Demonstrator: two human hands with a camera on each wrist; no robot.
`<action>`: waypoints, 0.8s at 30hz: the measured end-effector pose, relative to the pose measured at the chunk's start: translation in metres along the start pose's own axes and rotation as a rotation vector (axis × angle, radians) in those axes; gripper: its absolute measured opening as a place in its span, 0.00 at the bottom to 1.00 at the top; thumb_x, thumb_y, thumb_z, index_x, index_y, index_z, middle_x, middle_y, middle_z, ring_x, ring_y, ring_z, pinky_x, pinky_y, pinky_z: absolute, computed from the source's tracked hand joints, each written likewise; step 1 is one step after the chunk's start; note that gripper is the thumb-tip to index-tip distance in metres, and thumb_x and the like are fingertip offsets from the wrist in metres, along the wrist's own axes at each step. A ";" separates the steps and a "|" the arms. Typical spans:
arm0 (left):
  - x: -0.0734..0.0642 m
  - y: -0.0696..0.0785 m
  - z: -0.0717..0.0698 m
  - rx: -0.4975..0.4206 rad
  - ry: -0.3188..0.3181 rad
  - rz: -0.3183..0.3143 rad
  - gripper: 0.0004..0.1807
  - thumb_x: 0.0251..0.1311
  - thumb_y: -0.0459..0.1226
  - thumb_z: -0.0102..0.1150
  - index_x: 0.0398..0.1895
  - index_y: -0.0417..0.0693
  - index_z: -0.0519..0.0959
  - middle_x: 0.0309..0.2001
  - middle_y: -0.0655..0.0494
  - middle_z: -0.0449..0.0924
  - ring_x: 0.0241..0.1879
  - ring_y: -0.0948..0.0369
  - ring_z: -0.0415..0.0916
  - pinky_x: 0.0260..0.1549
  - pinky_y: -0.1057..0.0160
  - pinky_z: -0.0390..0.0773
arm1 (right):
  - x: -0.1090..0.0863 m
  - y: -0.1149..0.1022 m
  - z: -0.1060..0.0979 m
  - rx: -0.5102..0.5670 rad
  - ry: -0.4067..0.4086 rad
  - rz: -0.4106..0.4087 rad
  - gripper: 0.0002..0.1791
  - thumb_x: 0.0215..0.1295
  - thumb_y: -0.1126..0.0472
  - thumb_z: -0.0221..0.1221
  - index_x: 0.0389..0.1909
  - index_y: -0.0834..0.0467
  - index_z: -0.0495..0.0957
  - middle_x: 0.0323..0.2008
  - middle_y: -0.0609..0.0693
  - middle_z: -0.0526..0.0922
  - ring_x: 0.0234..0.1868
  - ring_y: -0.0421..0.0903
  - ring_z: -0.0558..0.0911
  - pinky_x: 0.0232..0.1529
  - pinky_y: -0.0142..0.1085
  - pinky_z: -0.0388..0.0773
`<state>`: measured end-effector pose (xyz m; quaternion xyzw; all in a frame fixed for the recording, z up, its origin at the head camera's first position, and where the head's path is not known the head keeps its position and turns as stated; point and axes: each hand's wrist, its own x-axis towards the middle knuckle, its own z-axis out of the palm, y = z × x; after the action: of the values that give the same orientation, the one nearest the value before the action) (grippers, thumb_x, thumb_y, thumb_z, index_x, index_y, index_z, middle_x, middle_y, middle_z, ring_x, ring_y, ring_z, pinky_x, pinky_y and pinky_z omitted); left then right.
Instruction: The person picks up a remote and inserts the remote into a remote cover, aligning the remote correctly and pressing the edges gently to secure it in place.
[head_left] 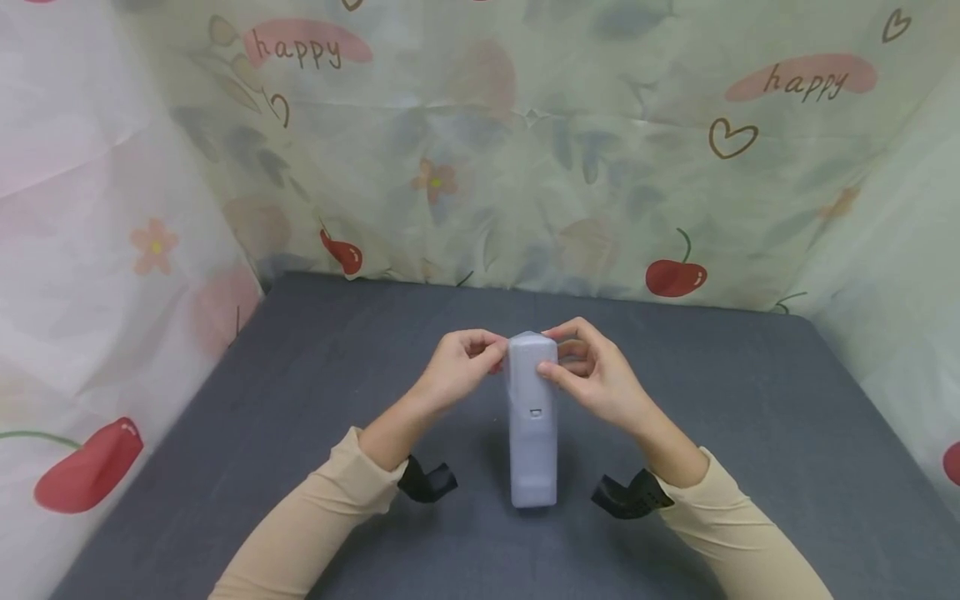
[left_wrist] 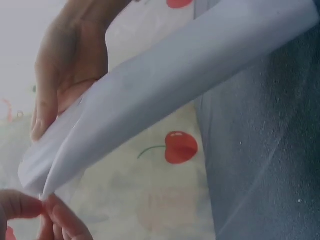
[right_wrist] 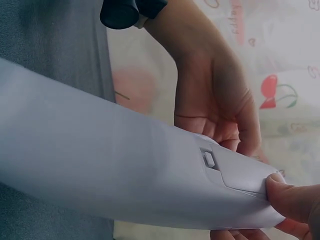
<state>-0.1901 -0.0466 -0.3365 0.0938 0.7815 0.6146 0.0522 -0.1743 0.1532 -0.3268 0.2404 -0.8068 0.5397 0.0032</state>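
A long, pale grey plastic case with rounded edges is held up lengthwise over the table between the two hands. A small rectangular latch is set into it, beside the seam of a cover panel. My left hand pinches a thin edge at the case's upper end; in the left wrist view, the fingertips meet at that pointed edge. On the other side my right hand grips the same end, thumb on the face near the panel and fingers behind. What kind of device it is cannot be told.
The dark grey table spreads out around the hands. A patterned cloth with cherries and hearts hangs behind it and on both sides. Black straps stick out at the left wrist and right wrist.
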 end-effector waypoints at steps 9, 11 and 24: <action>0.000 0.001 0.007 -0.111 0.134 0.080 0.11 0.63 0.33 0.53 0.39 0.33 0.81 0.31 0.44 0.80 0.28 0.65 0.73 0.35 0.65 0.78 | 0.001 -0.004 0.001 -0.046 -0.026 0.048 0.18 0.60 0.64 0.61 0.48 0.62 0.67 0.44 0.63 0.79 0.34 0.45 0.85 0.35 0.31 0.80; -0.001 0.000 0.008 -0.093 0.160 0.145 0.10 0.63 0.32 0.54 0.38 0.32 0.81 0.32 0.41 0.81 0.27 0.66 0.73 0.33 0.68 0.77 | 0.001 -0.005 0.002 -0.050 -0.029 0.055 0.17 0.60 0.64 0.61 0.48 0.62 0.67 0.46 0.63 0.78 0.33 0.46 0.85 0.34 0.31 0.79; -0.009 -0.010 0.014 0.188 0.356 0.598 0.04 0.59 0.28 0.55 0.32 0.36 0.80 0.29 0.46 0.79 0.27 0.59 0.74 0.26 0.68 0.75 | 0.002 -0.007 0.008 -0.131 0.000 0.065 0.17 0.60 0.63 0.62 0.46 0.60 0.68 0.50 0.61 0.78 0.37 0.50 0.85 0.36 0.35 0.80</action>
<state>-0.1790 -0.0381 -0.3502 0.2140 0.7695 0.5350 -0.2756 -0.1714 0.1438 -0.3234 0.2133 -0.8478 0.4856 0.0015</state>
